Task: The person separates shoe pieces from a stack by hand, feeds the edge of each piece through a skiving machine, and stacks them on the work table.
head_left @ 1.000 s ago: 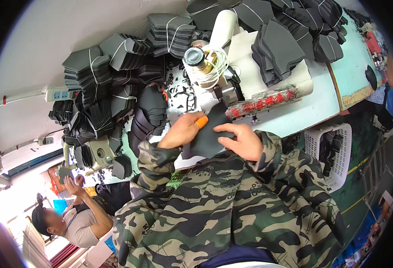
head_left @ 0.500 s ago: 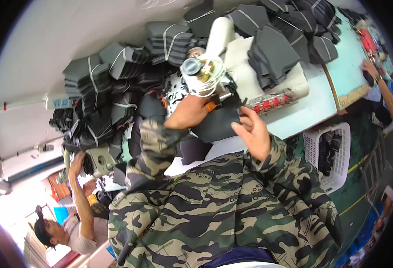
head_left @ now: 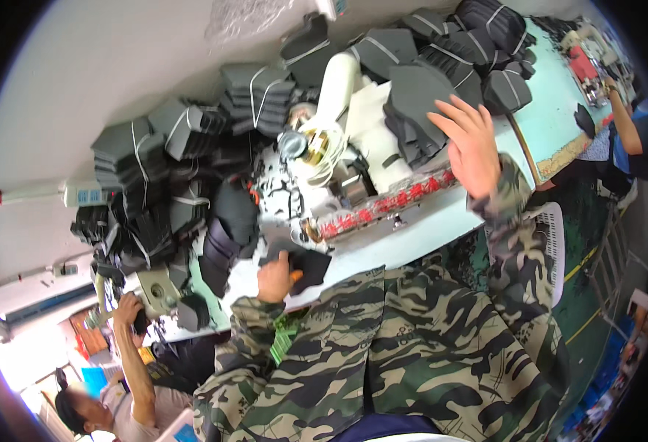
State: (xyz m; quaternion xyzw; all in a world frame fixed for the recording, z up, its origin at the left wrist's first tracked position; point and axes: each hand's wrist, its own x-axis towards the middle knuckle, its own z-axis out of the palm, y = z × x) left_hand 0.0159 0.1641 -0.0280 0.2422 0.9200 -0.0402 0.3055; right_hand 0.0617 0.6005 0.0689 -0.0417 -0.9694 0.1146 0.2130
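Low and left of centre, my left hand [head_left: 273, 280] is closed on a dark grey cut panel [head_left: 313, 267] at the table's near edge. Something small and orange shows at its fingers; I cannot make out its kind. My right hand [head_left: 474, 151] is raised with its fingers spread and nothing in it. It is beside a pile of loose dark grey panels [head_left: 421, 103] that rests on a cream sewing machine [head_left: 368, 136]. Between my hands lies the machine's front edge, with worn red markings [head_left: 387, 200].
Strapped stacks of dark panels [head_left: 258, 92] line the back of the table [head_left: 368, 247]. Black scraps [head_left: 283, 195] lie left of the machine. A white basket [head_left: 555, 250] stands on the floor at right. One co-worker [head_left: 129, 376] sits at left; another's arm [head_left: 625, 121] reaches in at right.
My left hand has moved from the machine down and left with the dark panel. My right hand has let go of the panel's side and risen right, to the pile.
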